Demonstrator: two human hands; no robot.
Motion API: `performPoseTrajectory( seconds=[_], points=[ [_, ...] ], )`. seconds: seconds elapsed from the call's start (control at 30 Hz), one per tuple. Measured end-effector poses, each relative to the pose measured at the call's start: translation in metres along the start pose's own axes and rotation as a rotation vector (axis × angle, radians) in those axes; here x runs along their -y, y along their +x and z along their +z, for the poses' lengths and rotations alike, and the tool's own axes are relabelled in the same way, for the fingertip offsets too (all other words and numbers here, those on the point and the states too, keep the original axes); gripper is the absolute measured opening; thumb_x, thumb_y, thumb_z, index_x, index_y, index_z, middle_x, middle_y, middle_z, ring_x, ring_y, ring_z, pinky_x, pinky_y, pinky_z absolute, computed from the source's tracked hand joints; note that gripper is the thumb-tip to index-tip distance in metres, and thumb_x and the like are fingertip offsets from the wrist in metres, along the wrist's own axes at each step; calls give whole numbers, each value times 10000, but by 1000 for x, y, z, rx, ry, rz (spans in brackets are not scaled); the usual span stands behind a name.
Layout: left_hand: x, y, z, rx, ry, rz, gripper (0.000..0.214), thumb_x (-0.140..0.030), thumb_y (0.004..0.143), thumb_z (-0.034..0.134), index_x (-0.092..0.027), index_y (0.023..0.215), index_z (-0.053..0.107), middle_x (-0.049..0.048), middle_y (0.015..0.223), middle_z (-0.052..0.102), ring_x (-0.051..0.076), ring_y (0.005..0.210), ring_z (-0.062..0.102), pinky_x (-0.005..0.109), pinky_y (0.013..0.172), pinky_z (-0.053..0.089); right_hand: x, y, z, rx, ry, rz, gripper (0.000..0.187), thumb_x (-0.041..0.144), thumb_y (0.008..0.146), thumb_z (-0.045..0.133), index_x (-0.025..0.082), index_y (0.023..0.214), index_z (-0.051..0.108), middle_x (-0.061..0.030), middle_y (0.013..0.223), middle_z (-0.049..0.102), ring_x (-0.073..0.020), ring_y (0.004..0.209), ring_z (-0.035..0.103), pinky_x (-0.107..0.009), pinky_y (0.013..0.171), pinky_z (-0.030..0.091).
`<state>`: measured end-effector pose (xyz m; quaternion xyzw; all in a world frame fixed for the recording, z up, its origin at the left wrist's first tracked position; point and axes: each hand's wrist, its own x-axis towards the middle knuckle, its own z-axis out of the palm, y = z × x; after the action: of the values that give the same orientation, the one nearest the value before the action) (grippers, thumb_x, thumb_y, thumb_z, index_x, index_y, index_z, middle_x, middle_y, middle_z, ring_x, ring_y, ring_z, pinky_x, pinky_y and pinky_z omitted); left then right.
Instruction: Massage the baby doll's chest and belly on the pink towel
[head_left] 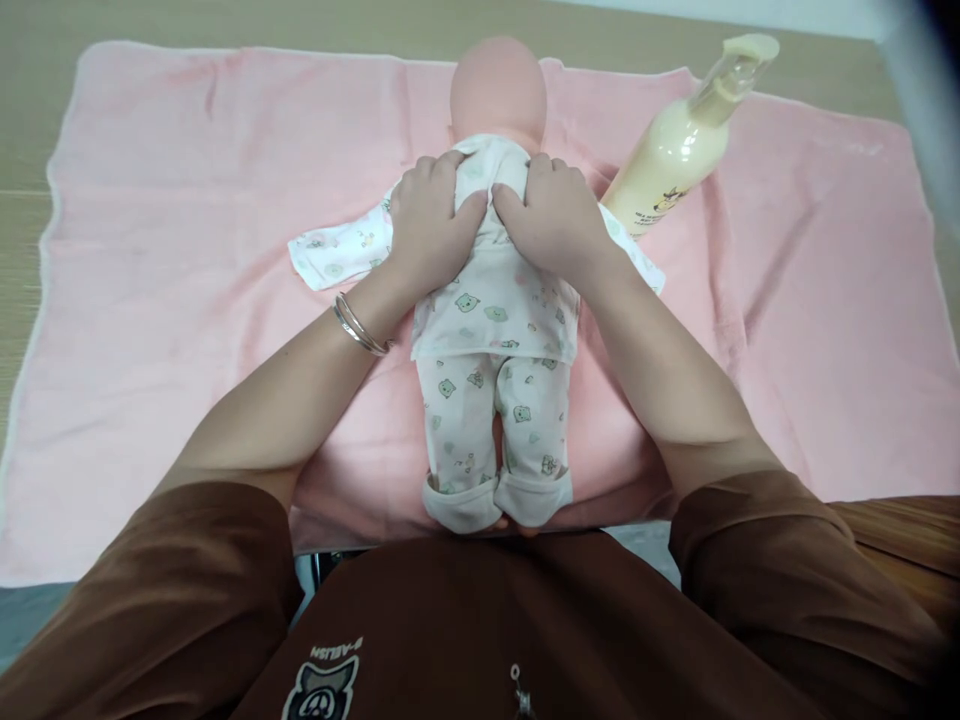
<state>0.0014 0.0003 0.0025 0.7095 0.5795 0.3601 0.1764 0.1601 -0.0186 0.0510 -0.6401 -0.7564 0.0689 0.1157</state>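
Observation:
A baby doll in a white printed suit lies on a pink towel, its bald head pointing away from me and its feet at the near edge. My left hand rests flat on the doll's left shoulder and upper body, with a silver bangle on that wrist. Pressed on the other shoulder is my right hand. The two thumbs nearly meet at the middle of the doll's upper body. Both hands lie on the cloth with fingers curved over the shoulders.
A cream pump bottle lies tilted on the towel just right of the doll's head, close to my right hand. The towel covers a wooden table. My brown sleeves and shirt fill the bottom of the view.

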Motion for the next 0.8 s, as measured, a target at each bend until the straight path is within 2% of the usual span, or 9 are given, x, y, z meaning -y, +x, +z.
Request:
performPoseTrajectory(
  seconds=[0.1, 0.4, 0.63, 0.8],
  points=[
    [0, -1, 2, -9, 32, -49, 456, -441, 787, 485, -296, 1219, 508, 59, 1170, 525, 288, 1147, 392, 496, 1031, 262, -2, 0, 4, -43, 30, 8, 432, 510, 941, 310, 161, 1133, 476, -155, 1174, 541, -333, 1093, 485, -494, 968, 412],
    [-7, -4, 2, 6, 43, -98, 374, -437, 851, 505, -290, 1194, 483, 57, 1200, 485, 282, 1165, 355, 480, 1037, 192, -5, 4, 14, -80, 75, 45, 351, 518, 922, 374, 212, 1075, 450, -122, 1205, 527, -329, 1143, 450, -556, 982, 373],
    [-8, -4, 1, 25, 118, -116, 348, -332, 876, 487, -286, 1220, 454, 51, 1202, 461, 270, 1173, 354, 457, 1040, 197, -4, 4, 16, -105, 85, 45, 361, 490, 926, 379, 173, 1078, 464, -139, 1190, 522, -351, 1158, 452, -580, 987, 354],
    [-4, -1, 2, 52, 90, -124, 375, -424, 864, 462, -295, 1216, 443, 53, 1224, 454, 273, 1171, 346, 457, 1034, 182, -4, 4, 15, -95, 80, 55, 387, 501, 931, 375, 169, 1113, 456, -154, 1205, 505, -365, 1188, 436, -579, 995, 350]
  ],
)
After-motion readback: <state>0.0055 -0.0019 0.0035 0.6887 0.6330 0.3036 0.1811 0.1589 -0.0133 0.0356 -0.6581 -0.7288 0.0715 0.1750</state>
